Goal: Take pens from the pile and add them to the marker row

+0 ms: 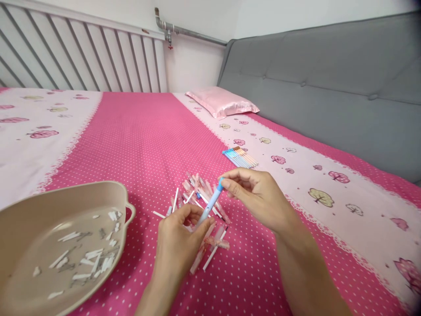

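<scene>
A light blue pen (211, 204) is held between both hands above a pink polka-dot bedsheet (141, 140). My left hand (179, 239) pinches the pen's lower end, fingers closed round it. My right hand (255, 193) grips the blue cap end with fingertips pressed together. Beneath the hands lies a loose pile of pink and white pens and refills (200, 206), partly hidden by my fingers.
A beige tray (126, 204) at the lower left holds several small white and grey pieces. A neat row of pastel pens (240, 157) lies further up the bed. A pink pillow (222, 102) rests by the grey padded headboard (329, 87).
</scene>
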